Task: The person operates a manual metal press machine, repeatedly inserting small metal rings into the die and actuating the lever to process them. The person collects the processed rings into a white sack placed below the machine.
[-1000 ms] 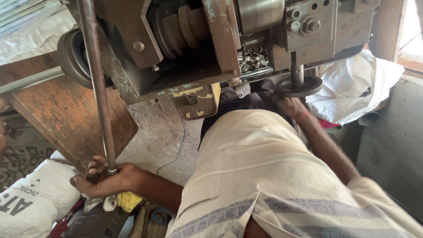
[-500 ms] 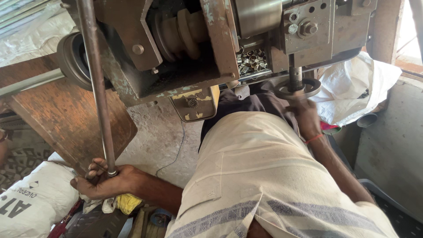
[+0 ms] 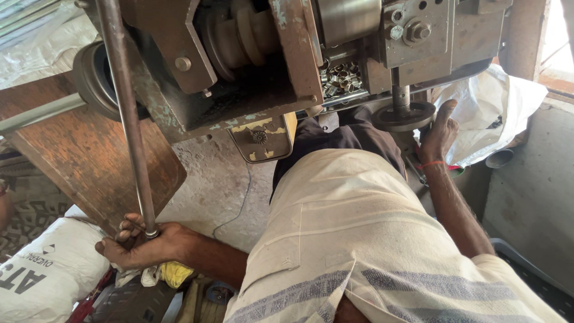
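My left hand [image 3: 140,244] is closed around the bottom end of a long steel lever rod [image 3: 125,113] that runs up to the top left of a worn, rusty machine [image 3: 251,72]. My right hand [image 3: 439,131] reaches up on the right and rests against the rim of a small dark handwheel [image 3: 405,117] on a vertical spindle under the machine's right side. A tray of several small shiny metal rings [image 3: 341,78] sits inside the machine between the two hands. My cream striped shirt [image 3: 359,239] fills the lower middle.
A slanted wooden board [image 3: 78,149] stands at left beside a dark pulley wheel [image 3: 92,81]. A white printed sack [image 3: 48,275] lies at bottom left, a white plastic bag [image 3: 502,107] at right. Grey concrete floor [image 3: 221,191] shows below the machine. A concrete wall [image 3: 538,191] is at right.
My right hand has slid from on top of the handwheel to its right side, fingers raised against the rim. My left hand stays on the rod's end.
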